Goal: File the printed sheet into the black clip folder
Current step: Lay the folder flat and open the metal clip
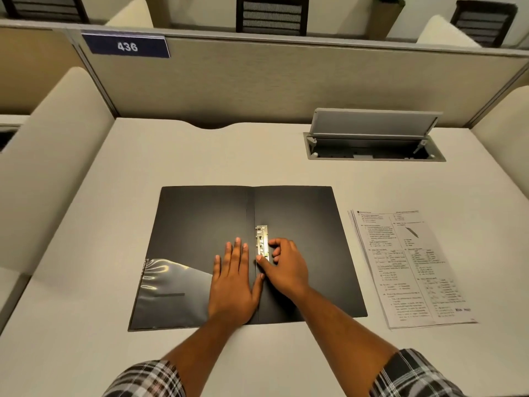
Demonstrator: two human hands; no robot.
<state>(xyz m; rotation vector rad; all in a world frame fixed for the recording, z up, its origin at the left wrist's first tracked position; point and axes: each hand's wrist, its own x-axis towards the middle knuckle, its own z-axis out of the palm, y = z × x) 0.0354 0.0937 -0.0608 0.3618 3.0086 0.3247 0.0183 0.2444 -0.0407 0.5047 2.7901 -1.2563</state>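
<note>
Paper (pixel 412 267) is lying on the desk (pixel 86 282) just right of the open black folder (pixel 300 213). Left hand (pixel 233 285) is pressing flat, fingers spread, on the inside cover; right hand (pixel 283 265) is curling around the metal clip (pixel 262 242), thumb touching it.

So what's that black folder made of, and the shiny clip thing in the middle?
The black clip folder looks like thin matte plastic or coated card, flat and creased at the spine; which one is unclear. Its corner pocket seems clear glossy plastic, since light streaks reflect off it. The clip looks like silvery metal with a bright sheen.
</note>
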